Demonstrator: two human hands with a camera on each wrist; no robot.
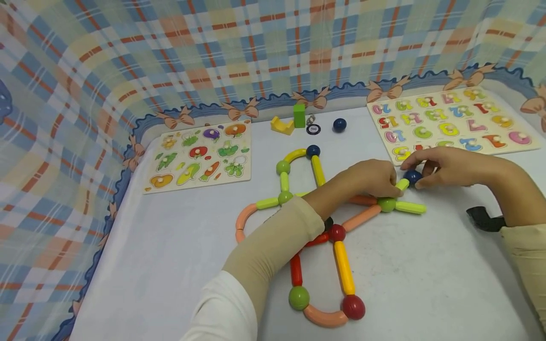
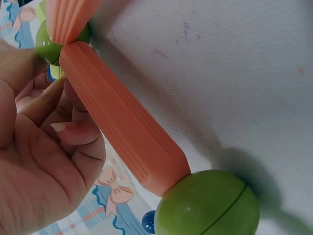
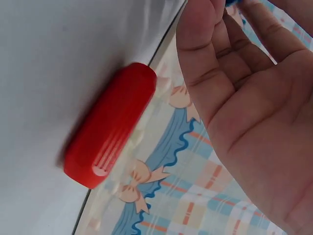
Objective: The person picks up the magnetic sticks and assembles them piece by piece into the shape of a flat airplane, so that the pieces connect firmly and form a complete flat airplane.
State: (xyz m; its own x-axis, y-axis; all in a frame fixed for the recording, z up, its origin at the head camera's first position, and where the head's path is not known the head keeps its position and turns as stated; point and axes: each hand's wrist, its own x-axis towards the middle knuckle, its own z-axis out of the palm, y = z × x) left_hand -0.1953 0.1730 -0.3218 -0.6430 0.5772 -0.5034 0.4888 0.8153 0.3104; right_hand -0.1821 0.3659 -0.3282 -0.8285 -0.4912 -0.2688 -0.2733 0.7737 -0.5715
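In the head view my left hand (image 1: 373, 179) pinches a short light green magnetic stick (image 1: 403, 184) at a green ball (image 1: 387, 204). The left wrist view has the thumb against that green ball (image 2: 46, 46), where two salmon sticks (image 2: 124, 117) meet. My right hand (image 1: 452, 166) holds a dark blue ball (image 1: 412, 177) between thumb and fingers at the stick's far end; whether they touch is unclear. A second light green stick (image 1: 410, 207) juts right from the green ball. My left forearm covers the middle of the stick-and-ball figure.
A red stick (image 3: 110, 126) lies by the right wrist, and a black curved piece (image 1: 485, 219) near the right sleeve. Vegetable puzzle board (image 1: 246, 175) at left, number board (image 1: 522, 146) at right. Behind stand a green block (image 1: 299, 116), yellow block (image 1: 281, 126) and blue ball (image 1: 339, 125).
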